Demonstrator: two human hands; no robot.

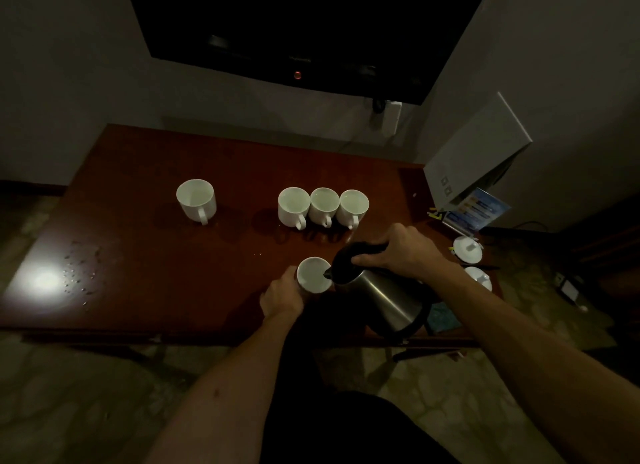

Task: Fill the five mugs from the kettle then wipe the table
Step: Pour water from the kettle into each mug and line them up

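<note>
A steel kettle (384, 301) with a black handle is tilted to the left, its spout over the rim of a white mug (313, 275) near the table's front edge. My right hand (401, 250) grips the kettle's handle from above. My left hand (282, 295) holds the near side of that mug. Three white mugs (323, 205) stand in a touching row further back. One more white mug (196, 199) stands alone to the left. All sit on a dark red wooden table (138, 242).
Water drops (78, 273) lie on the table's left part beside a bright light reflection. Two white lids (468, 249) rest at the right edge, with a leaflet stand (476, 209) and a white box (478, 152) behind. A greenish cloth (443, 318) lies under the kettle. A dark screen hangs above.
</note>
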